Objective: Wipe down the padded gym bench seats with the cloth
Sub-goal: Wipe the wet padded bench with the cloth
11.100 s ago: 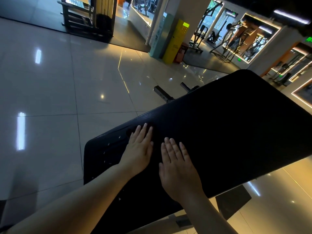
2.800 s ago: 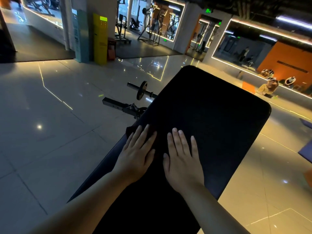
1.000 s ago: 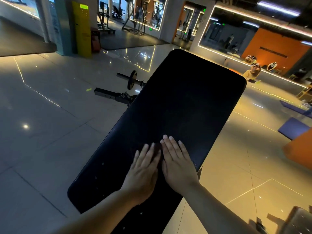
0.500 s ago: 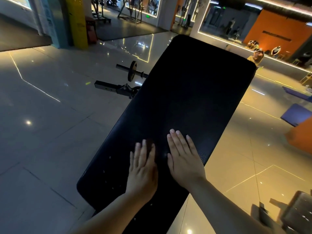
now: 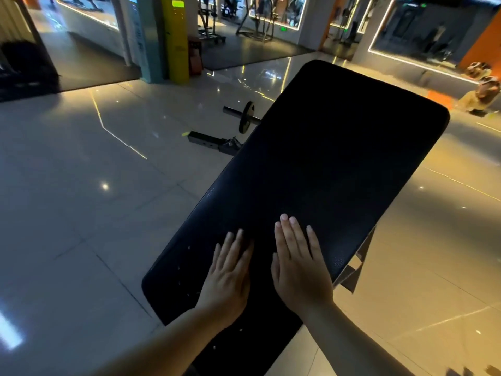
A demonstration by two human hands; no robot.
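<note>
Left hand (image 5: 227,278), right hand (image 5: 298,270) flat

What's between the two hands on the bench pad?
Head view: just a narrow dark strip between the left hand and right hand; too dim to tell cloth from bench pad.

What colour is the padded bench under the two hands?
The padded gym bench seat is black, seen in the head view.

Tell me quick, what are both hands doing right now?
Left hand: open, fingers flat on the bench pad.
Right hand: open, flat on the same pad.
</note>
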